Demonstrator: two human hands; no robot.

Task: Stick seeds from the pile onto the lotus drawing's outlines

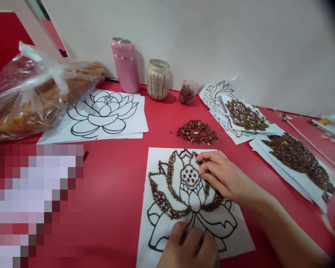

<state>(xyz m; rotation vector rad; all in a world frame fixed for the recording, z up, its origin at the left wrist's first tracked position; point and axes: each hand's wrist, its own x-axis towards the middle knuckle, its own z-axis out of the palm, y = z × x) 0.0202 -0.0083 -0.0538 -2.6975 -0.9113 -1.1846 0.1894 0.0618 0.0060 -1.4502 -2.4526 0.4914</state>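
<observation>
Fingertips of the right hand (226, 174) are drawn close together at the upper right of the sheet (195, 203); whether anything is pinched cannot be told. Its near edge is overlapped by the left hand (192, 248), fingers bent, grip hidden. It is laid on the table (114, 193), its petals partly lined with beans (162, 201). Beyond are set a heap (197, 132), a cup (187, 93), a jar (158, 80) and a flask (126, 69).

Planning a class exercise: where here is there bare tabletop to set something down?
The widest bare patch of red table lies left of the lotus sheet, below the outline drawings. Another lies between those drawings and the seed pile. Crowding comes from seeded pictures at right, a bag at back left, and left hand and right hand over the sheet.
</observation>
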